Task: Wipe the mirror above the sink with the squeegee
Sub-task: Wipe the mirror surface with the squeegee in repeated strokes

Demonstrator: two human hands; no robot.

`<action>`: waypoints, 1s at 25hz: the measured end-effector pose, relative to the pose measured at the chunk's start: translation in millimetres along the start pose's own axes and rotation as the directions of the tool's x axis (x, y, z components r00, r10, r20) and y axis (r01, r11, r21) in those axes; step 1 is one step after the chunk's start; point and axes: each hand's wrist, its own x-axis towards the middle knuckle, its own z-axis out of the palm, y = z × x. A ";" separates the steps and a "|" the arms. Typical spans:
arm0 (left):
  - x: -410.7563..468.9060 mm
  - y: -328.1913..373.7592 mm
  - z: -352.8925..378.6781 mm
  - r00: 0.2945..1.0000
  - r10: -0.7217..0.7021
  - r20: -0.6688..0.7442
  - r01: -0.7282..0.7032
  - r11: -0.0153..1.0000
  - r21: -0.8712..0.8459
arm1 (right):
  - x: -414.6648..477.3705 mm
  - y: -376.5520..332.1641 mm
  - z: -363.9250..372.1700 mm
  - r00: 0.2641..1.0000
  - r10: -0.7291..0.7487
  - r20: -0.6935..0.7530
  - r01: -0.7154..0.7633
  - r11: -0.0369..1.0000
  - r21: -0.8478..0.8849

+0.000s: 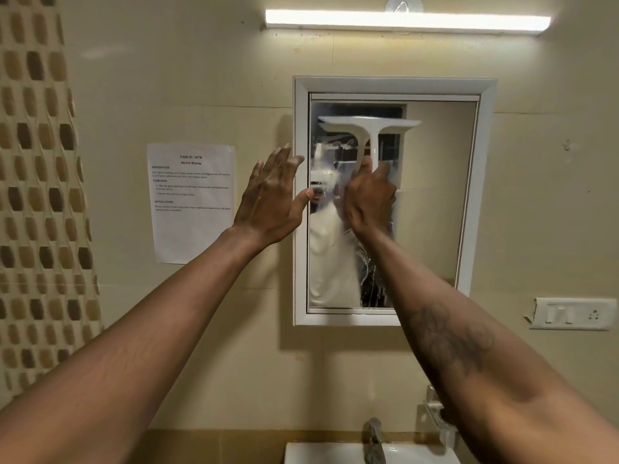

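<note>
A white-framed mirror (435,202) hangs on the beige wall above the sink (335,453). My right hand (370,199) grips the handle of a white T-shaped squeegee (368,127), whose blade lies level against the upper left part of the glass. Wet streaks run down the glass below that hand. My left hand (273,202) is raised with fingers spread, its thumb and fingertips at the left side of the mirror frame, holding nothing.
A printed task sheet (192,202) is taped to the wall left of the mirror. A tube light (407,21) glows above. A switch and socket plate (572,314) sits at the right. A metal tap (375,440) rises over the basin; patterned tiles (37,195) cover the left wall.
</note>
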 end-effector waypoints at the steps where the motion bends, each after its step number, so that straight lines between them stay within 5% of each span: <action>1: -0.5 -0.9 -2.2 1.000 -0.002 0.000 0.002 1.000 0.000 | 9.0 -6.7 -0.8 1.000 -0.016 -0.011 0.016 1.000 -0.004; 18: -16.9 4.2 16.2 0.999 -0.026 0.029 0.027 0.999 -0.035 | -29.3 35.6 -18.0 0.999 -0.019 0.033 0.025 0.980 -0.197; 25: -4.9 6.1 5.2 1.000 0.009 -0.013 -0.009 1.000 -0.029 | -2.6 2.4 -14.3 0.998 -0.056 0.042 0.059 0.995 -0.076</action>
